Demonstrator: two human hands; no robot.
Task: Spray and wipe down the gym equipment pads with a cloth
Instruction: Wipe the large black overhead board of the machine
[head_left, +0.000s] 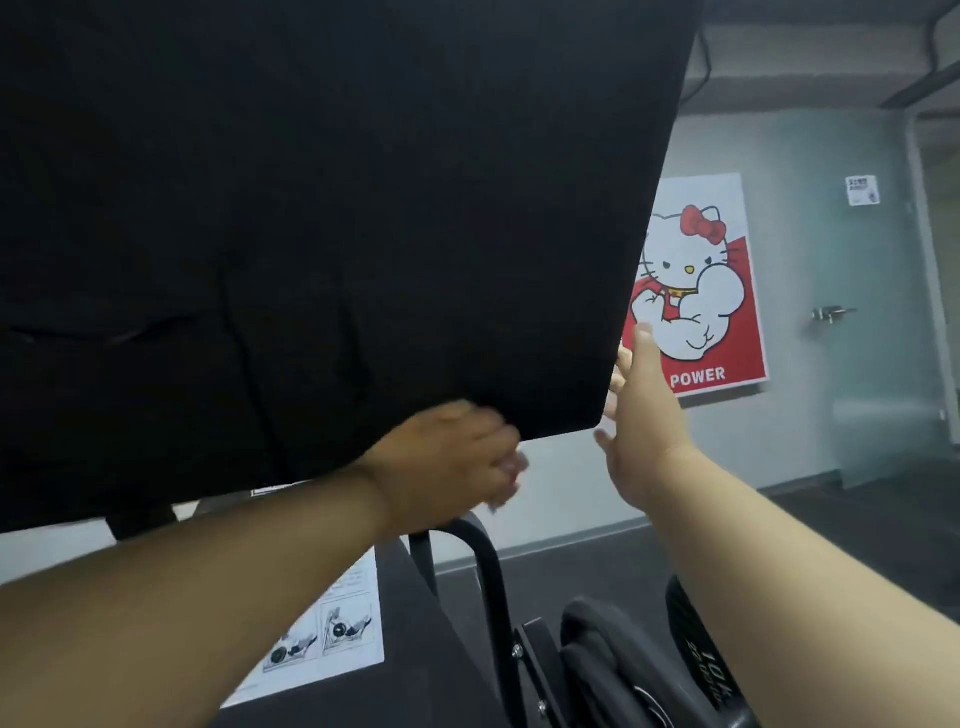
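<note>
A large black pad (322, 218) fills the upper left of the view, tilted, with its lower right corner near the middle. My left hand (452, 467) is at the pad's bottom edge, with its fingers curled round a small pale scrap of cloth (515, 467), which is blurred and mostly hidden. My right hand (641, 410) reaches up beside the pad's lower right corner. Its fingers are straight and lie along the pad's right edge. No spray bottle is in view.
Below the pad a black curved metal frame tube (491, 577) runs down to black weight plates (613, 660) at the bottom. An instruction sticker (332, 634) sits on the machine at lower left. A red-and-white cartoon poster (696, 291) hangs on the wall, with a frosted glass door (872, 312) to its right.
</note>
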